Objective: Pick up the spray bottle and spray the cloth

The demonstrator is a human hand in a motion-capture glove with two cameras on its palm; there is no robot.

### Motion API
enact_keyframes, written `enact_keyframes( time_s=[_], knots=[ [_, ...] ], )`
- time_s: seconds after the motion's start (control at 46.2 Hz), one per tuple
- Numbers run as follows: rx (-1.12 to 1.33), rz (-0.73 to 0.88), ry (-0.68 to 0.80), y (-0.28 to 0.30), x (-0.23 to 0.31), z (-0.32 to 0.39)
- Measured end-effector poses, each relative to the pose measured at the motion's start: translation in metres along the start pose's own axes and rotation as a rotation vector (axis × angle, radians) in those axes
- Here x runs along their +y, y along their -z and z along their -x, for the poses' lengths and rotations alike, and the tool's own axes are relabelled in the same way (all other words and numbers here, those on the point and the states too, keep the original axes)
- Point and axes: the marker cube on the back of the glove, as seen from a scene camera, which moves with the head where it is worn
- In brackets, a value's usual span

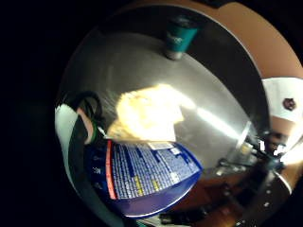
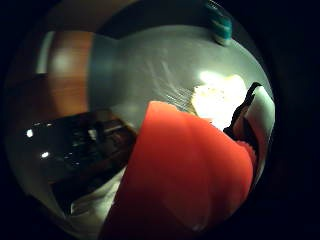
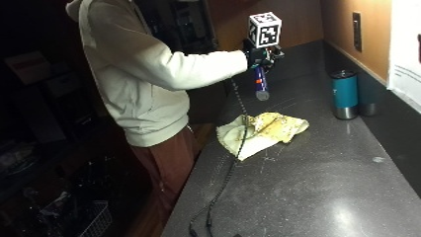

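The gloved hand (image 3: 261, 57) is gripping the bottle (image 3: 261, 84) upright in curled fingers, hanging above and just behind the cloth (image 3: 263, 131).

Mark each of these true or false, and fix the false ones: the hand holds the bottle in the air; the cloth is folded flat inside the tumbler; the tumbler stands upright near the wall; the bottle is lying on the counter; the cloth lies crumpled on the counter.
1. The hand holds the bottle in the air. True.
2. The cloth is folded flat inside the tumbler. False: it lies on the counter, apart from the tumbler.
3. The tumbler stands upright near the wall. True.
4. The bottle is lying on the counter. False: it hangs from the hand above the counter, beyond the cloth.
5. The cloth lies crumpled on the counter. True.
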Motion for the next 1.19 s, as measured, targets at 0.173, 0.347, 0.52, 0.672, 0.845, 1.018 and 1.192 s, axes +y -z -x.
enact_keyframes(
  time_s=[0.173,0.347,0.52,0.672,0.845,1.018,1.192],
  knots=[
    [-0.375,-0.163,0.111,0.006,-0.010,0.031],
    [-0.641,-0.310,0.176,-0.009,-0.028,0.060],
    [-0.979,-0.530,0.129,-0.041,-0.072,0.110],
    [-0.890,-0.381,0.170,-0.113,-0.083,0.118],
    [-0.846,-0.427,0.113,-0.165,-0.119,0.130],
    [-0.844,-0.348,0.123,-0.193,-0.124,0.134],
    [-0.809,-0.381,0.081,-0.204,-0.139,0.129]
  ],
)
